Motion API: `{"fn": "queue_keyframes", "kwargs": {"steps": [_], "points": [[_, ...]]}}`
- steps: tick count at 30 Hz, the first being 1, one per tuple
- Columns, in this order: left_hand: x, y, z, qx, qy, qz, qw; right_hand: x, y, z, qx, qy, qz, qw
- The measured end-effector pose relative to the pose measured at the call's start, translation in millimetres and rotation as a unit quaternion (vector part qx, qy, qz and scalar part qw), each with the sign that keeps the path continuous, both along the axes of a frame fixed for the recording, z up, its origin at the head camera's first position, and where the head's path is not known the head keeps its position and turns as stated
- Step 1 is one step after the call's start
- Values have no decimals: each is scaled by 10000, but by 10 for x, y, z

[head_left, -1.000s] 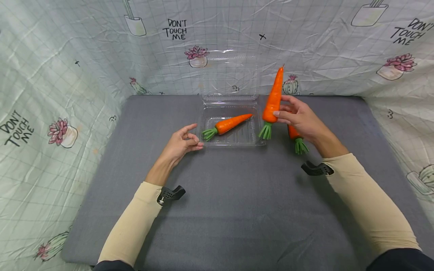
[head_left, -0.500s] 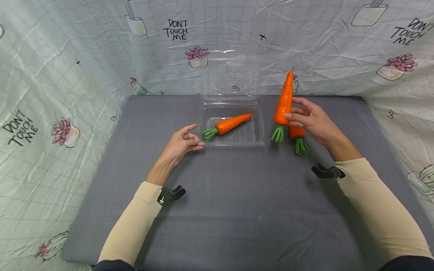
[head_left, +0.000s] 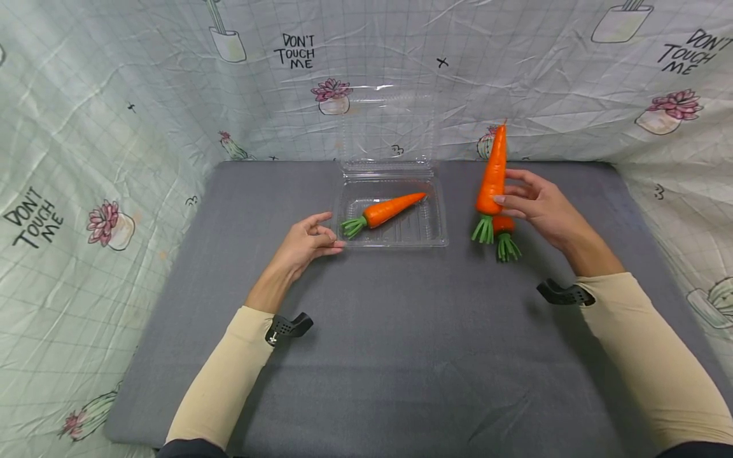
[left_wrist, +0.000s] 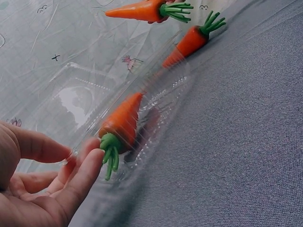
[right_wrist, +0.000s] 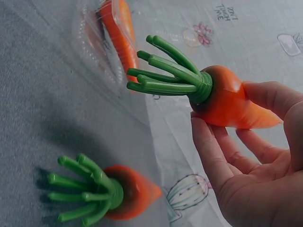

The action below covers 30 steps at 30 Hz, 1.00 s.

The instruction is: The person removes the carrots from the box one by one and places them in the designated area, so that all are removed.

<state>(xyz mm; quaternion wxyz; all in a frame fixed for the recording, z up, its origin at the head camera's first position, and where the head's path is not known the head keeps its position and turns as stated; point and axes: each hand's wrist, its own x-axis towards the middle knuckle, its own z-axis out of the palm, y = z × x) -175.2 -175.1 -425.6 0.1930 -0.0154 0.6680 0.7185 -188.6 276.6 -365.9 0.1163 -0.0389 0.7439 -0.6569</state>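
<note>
Glossy orange carrot with a green stalk tuft [head_left: 491, 181]: up in the air over the grey cloth-covered desk [head_left: 378, 331], tip high, stalks low, right of the clear plastic hinged box [head_left: 395, 245].
My right fingers [right_wrist: 208, 149]: narrowed on that carrot, thumb one side, fingertips the other, at the fat end, and the tuft pokes out free!
Carrot's feel: looks light to me, a moulded imitation by the shine, so stiff and hardly fragile; that smooth skin could well slip in a loose pinch.
Best hold: the thick shoulder by the stalks, right where I've got it; I'd spare the thin, likely bendy stalks.
My left fingers [left_wrist: 40, 145]: close together at the box's near left corner, what looks like a light pinch on the rim; thin, springy plastic, I'd say, so no squeezing!
Orange carrot inside the box [head_left: 395, 210]: lying aslant, stalks near left, tip far right.
Orange carrot on the desk [right_wrist: 130, 191]: below the raised one, apart from it; in the head view its tapered part is blocked, and the right wrist view foreshortens it badly.
Tricky to see: the upright clear lid [head_left: 389, 127], nearly lost against the white printed backdrop [head_left: 389, 44]; whether they touch, I can't tell.
Cut off: my right fingers in the left wrist view, barely a sliver behind the carrot.
</note>
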Motion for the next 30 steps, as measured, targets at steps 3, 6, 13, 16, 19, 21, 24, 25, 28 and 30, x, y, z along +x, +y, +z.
{"fn": "queue_keyframes", "kwargs": {"steps": [3,6,13,16,19,21,24,25,28,30], "points": [[3,-3,-10,-40,-49,43,10000,9,45,-18,76,-10,-41,10000],[8,-8,-13,-84,-54,54,9999,17,93,-34,31,-24,-83,10000],[9,-9,-29,-144,2,68,9999,28,214,-43,-50,-82,-159,9998],[-2,-10,-40,-154,27,49,9999,30,266,-43,-105,-126,-204,9997],[-11,-9,-40,-116,21,53,9999,23,321,-51,-171,-183,-252,9994],[-13,-11,-35,-94,27,42,9999,16,357,-60,-149,-219,-298,9992],[-15,-14,-31,-82,23,29,10000,3,413,-76,43,-259,-361,9990],[-14,-16,-30,-67,18,27,10000,-2,434,-83,136,-274,-384,9988],[-15,-18,-31,-57,9,24,10000,-11,498,-105,404,-306,-395,9979],[-16,-19,-36,-52,14,23,10000,-12,543,-118,472,-330,-398,9975]]}}
